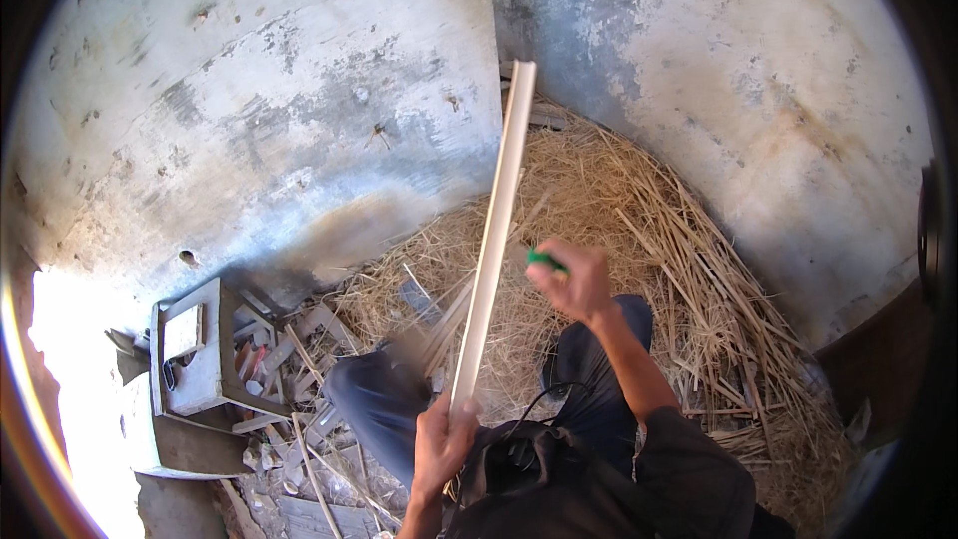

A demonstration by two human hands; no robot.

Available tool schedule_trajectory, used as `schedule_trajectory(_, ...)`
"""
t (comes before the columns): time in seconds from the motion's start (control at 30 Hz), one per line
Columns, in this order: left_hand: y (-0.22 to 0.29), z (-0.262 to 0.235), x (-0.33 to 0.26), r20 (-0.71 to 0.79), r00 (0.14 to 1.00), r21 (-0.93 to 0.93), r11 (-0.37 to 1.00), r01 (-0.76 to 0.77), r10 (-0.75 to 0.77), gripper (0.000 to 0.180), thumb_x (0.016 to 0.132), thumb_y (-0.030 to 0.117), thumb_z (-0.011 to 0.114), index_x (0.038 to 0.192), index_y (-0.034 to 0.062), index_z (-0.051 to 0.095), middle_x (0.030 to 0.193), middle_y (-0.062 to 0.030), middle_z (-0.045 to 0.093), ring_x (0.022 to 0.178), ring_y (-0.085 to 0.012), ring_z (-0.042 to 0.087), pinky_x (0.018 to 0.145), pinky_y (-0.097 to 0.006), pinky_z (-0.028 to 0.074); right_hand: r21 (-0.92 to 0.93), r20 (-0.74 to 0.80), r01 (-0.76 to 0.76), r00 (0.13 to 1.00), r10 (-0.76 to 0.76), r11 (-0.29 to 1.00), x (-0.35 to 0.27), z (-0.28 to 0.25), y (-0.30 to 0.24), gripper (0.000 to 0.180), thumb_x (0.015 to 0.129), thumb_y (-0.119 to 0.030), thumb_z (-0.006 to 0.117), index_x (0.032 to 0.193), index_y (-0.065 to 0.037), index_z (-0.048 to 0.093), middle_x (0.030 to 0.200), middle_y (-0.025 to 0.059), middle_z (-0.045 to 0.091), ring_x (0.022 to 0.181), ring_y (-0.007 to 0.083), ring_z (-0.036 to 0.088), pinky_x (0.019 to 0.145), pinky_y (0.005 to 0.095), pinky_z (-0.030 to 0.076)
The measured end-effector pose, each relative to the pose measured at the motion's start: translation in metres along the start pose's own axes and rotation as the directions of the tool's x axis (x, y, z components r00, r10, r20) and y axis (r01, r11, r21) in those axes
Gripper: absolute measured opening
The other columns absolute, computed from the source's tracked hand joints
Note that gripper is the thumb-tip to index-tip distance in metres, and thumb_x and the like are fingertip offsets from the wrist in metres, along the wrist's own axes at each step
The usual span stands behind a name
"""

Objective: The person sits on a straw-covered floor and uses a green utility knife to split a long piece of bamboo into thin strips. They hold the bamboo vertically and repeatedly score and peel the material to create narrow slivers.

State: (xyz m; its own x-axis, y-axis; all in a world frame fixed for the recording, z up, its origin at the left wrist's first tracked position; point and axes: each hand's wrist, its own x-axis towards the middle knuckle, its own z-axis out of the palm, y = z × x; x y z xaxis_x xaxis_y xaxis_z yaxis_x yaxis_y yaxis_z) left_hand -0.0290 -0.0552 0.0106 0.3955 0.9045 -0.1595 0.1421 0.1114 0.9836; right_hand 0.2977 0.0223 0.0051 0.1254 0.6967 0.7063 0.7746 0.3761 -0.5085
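We see a long pale wooden strip (494,230) angled up over a straw heap (639,230) | our left hand (442,442) clamped round its lower end | our right hand (571,281) closed on a small green tool (544,261) just beside it | grey box (195,349) and wood scraps (289,359) lower left

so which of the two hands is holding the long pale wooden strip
The left hand, gripping the bottom end of the long pale wooden strip. The right hand is off the strip, closed around a small green object above the straw.
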Motion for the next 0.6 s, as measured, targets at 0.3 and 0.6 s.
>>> schedule_trajectory(0.3, -0.01, -0.005, -0.007, 0.08, 0.996, -0.062, 0.997, 0.047, -0.042, 0.031, 0.115, 0.031, 0.062, 0.108, 0.0008, 0.065, 0.07, 0.0025, 0.055, 0.055, -0.0043, 0.05, 0.047, -0.024, 0.037, 0.174, 0.069, -0.169, 0.985, 0.159, 0.97, 0.001, -0.035, 0.016, 0.043, 0.107, -0.053, 0.066, 0.107, -0.01, 0.073, 0.078, 0.0031, 0.069, 0.064, 0.0128, 0.065, 0.051, 0.0345, 0.048)
schedule_trajectory(0.6, -0.002, 0.008, 0.012, 0.059, 0.998, -0.183, 0.983, 0.002, 0.009, 0.023, 0.112, 0.021, 0.064, 0.106, -0.0002, 0.07, 0.066, 0.0034, 0.057, 0.059, -0.006, 0.055, 0.056, -0.026, 0.044, 0.205, 0.148, 0.232, 0.953, -0.264, 0.951, -0.01, -0.007, -0.059, 0.034, 0.095, -0.043, 0.083, 0.107, -0.011, 0.078, 0.083, 0.0047, 0.074, 0.065, 0.0228, 0.072, 0.057, 0.0371, 0.054)
